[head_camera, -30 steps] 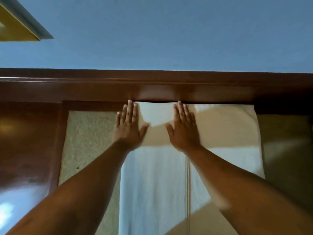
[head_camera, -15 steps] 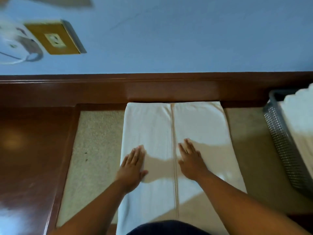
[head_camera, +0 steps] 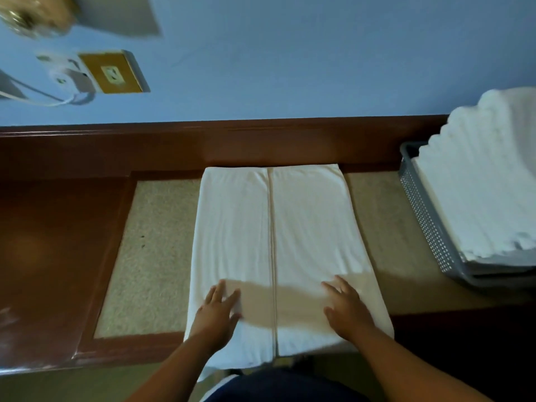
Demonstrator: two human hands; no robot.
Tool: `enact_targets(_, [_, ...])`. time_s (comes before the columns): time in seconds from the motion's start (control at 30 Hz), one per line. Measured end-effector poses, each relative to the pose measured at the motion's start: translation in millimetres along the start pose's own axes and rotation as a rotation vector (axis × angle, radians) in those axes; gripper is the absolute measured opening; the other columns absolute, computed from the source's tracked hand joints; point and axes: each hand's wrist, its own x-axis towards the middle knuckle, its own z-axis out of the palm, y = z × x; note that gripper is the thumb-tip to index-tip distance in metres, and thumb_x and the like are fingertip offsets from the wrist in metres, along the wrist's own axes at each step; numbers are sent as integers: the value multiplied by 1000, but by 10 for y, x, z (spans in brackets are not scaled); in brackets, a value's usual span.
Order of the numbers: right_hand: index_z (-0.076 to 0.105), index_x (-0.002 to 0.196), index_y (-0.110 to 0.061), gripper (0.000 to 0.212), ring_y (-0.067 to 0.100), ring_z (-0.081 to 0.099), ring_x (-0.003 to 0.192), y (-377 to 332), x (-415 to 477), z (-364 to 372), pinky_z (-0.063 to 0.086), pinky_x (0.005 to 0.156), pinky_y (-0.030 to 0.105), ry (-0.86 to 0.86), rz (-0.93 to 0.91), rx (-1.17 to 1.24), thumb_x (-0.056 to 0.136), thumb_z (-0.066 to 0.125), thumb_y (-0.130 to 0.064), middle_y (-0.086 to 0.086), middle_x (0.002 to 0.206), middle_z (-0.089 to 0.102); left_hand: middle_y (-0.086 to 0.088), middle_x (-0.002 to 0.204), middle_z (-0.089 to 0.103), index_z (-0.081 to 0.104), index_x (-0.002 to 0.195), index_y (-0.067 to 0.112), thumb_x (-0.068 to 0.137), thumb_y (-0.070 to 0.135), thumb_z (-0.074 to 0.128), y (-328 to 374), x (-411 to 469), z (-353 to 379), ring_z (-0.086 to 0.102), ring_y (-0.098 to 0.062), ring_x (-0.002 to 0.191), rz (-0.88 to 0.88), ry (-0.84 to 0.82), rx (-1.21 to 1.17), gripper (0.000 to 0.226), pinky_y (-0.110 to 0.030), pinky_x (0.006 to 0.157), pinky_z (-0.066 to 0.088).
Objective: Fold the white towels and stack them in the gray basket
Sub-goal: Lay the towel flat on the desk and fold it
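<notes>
A white towel lies flat on the beige-topped wooden table, its two sides folded in so their edges meet at a lengthwise seam down the middle. My left hand presses flat on its near left part, fingers straight. On the near right part my right hand rests flat too. Both hands hold nothing. At the far right stands the gray basket, perforated, with a tall stack of folded white towels in it.
The table has a brown wooden frame and a raised back ledge against a blue wall. A wall socket plate with a white plug and cable sits at the upper left. The towel's near end hangs over the table's front edge.
Both hands have slid along the towel from its far end toward me, staying flat on it. The camera has tilted, bringing the basket into view at the right.
</notes>
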Motion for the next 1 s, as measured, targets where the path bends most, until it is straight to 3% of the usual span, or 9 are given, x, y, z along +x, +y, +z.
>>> enact_targets(0.13, [40,149,-34,56,23,34,138,247,-130,-66,42,105,36,35,68,-27,94,52,-26,-2,155,27,-2,169,11,38,153,38,103,45,50,206,-43,28,16,-25,154,-29,59,-61,52,-42,119,35])
enact_targets(0.27, [46,139,-34,50,27,41,130,472,-209,-101,47,99,38,109,181,-47,92,63,-41,4,148,32,1,166,17,42,150,39,101,43,52,298,-164,180,24,-23,150,-49,106,-61,50,-38,111,44])
enact_targets(0.4, [43,143,-26,84,35,39,132,620,-217,-133,47,100,44,166,430,179,74,83,-50,11,147,33,2,166,16,41,150,40,102,43,52,377,-314,358,23,-22,150,-69,130,-76,50,-37,111,45])
enact_targets(0.6, [25,156,-15,98,34,43,139,722,-145,-144,41,111,49,133,409,222,80,81,-38,12,155,39,5,167,14,39,152,41,101,44,53,443,-479,526,20,-21,152,-83,134,-102,52,-39,117,38])
enact_targets(0.83, [39,148,-9,76,34,57,124,714,-238,-159,49,99,41,41,472,383,87,76,-36,15,141,54,8,163,22,46,146,41,102,43,52,364,-542,520,28,-17,147,-63,130,-170,45,-36,115,39])
enact_targets(0.93, [57,130,-8,52,28,63,95,768,-312,-82,54,82,37,64,473,413,88,74,-33,12,117,65,9,157,35,53,139,39,102,40,52,252,-568,505,36,-15,141,-47,170,-209,38,-34,112,40])
enact_targets(1.0, [61,123,-5,44,26,60,87,794,-371,-17,54,78,36,78,487,448,87,74,-27,11,107,66,9,151,43,56,136,37,101,38,53,169,-589,495,42,-14,136,-32,197,-222,35,-32,111,40])
